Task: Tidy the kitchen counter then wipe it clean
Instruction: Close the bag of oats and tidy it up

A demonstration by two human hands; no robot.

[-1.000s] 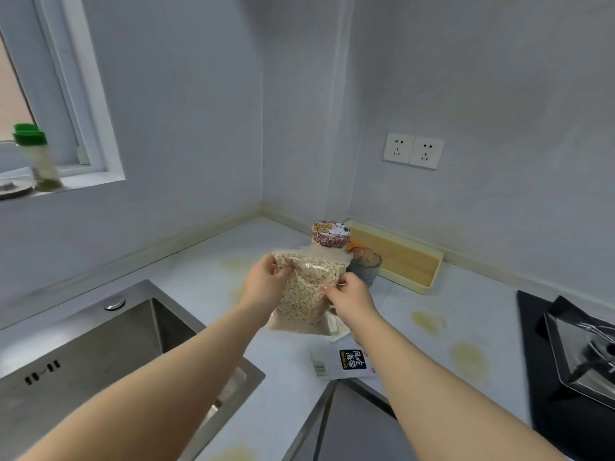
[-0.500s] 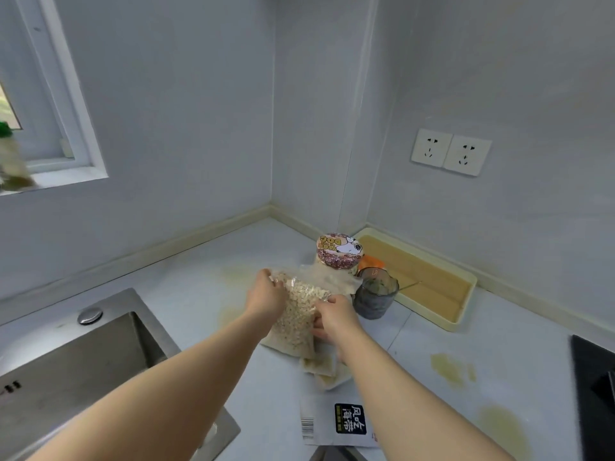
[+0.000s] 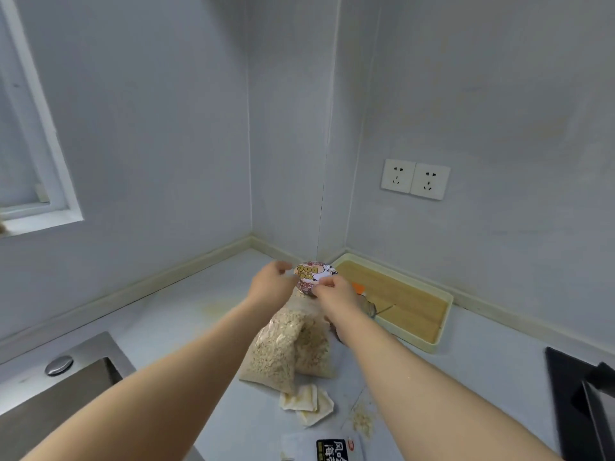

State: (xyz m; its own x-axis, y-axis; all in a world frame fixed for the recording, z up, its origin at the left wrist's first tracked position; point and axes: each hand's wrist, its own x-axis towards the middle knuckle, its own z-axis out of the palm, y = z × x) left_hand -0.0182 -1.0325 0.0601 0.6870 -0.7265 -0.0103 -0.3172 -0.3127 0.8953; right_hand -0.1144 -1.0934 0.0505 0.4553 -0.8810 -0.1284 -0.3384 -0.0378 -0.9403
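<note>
A clear bag of oats (image 3: 286,347) sits on the pale counter (image 3: 173,331), leaning back against a jar with a cartoon dog lid (image 3: 311,274). Both my hands are up at the bag's top, on either side of the lid. My right hand (image 3: 332,291) pinches the clear plastic at the lid's right edge. My left hand (image 3: 271,284) is blurred, with fingers curled by the lid's left edge; its hold is unclear. Loose oats (image 3: 362,420) and yellowish stains (image 3: 213,307) mark the counter.
A cream tray with a wooden floor (image 3: 444,327) lies against the right wall, with a glass cup (image 3: 370,307) half hidden behind my right wrist. Pale folded packets (image 3: 309,400) and a white labelled sachet (image 3: 329,447) lie in front. Sink (image 3: 50,397) left, black stove (image 3: 585,397) right.
The oat bag has gone from held in the air down onto the counter against the jar. Both hands have slid up to its top, and the view has swung right.
</note>
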